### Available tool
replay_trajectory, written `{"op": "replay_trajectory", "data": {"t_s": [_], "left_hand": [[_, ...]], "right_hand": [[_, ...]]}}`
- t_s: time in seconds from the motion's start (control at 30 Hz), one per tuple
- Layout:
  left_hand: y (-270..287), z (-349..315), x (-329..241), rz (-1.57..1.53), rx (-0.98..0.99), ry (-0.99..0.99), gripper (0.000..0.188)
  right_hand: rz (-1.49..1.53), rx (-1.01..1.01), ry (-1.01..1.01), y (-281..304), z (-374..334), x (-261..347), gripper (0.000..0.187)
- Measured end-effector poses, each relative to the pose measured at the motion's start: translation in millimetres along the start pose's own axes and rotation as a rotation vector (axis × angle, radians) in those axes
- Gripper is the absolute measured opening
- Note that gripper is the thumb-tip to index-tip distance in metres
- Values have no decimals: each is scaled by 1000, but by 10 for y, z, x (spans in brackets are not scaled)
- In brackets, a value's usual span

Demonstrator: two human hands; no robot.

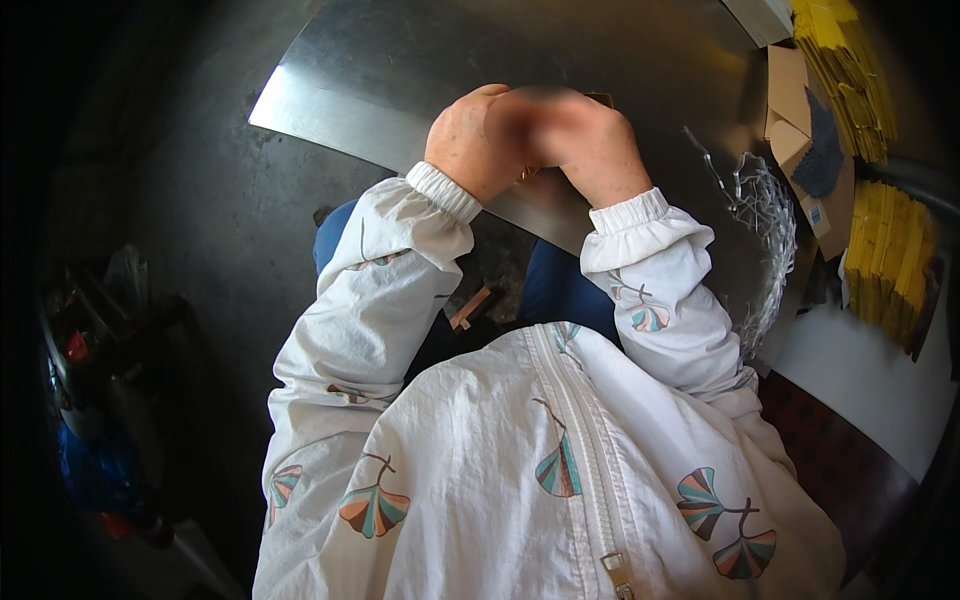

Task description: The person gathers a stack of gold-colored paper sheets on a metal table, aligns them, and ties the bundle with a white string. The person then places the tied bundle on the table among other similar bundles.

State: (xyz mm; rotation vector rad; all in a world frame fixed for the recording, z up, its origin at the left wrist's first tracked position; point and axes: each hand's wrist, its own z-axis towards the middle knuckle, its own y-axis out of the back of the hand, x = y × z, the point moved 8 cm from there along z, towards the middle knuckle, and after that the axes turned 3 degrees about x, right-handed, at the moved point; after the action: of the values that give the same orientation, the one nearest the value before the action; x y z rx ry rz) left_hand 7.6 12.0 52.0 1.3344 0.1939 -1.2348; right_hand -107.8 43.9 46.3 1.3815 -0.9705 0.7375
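Note:
My left hand (465, 140) and my right hand (608, 155) meet over the near edge of a grey metal tabletop (400, 70). Both are curled inward, with the fingers close together. A round blur covers the fingertips, so whatever they hold cannot be made out. A small brown edge (600, 98) shows just beyond my right hand. Below the fingers, a small gold-coloured bit (527, 173) is visible between the hands. The white cuffs of my printed jacket reach both wrists.
To the right lies a tangle of clear, shiny strips (765, 220). Beyond it are an open cardboard box (790, 95) with a dark grey cloth (825, 145), and yellow bundles (890, 260). Dark clutter (110, 370) stands on the floor at the left.

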Motion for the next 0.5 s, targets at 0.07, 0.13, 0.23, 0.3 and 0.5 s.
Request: {"op": "replay_trajectory", "data": {"t_s": [0.07,0.13,0.23,0.3,0.5], "left_hand": [[3,3,-10,7,-5,-14,9],[12,6,-26,26,-17,-33,10],[-12,5,0,-7,21,3,11],[-14,6,1,-10,30,14,12],[-23,24,-34,-17,14,27,13]], "right_hand": [[-31,-20,23,11,5,21,12],[-88,-18,1,28,16,35,11],[-46,57,79,4,45,176,11],[168,56,-347,29,-2,-106,11],[-94,-27,-260,70,79,0,11]]}}
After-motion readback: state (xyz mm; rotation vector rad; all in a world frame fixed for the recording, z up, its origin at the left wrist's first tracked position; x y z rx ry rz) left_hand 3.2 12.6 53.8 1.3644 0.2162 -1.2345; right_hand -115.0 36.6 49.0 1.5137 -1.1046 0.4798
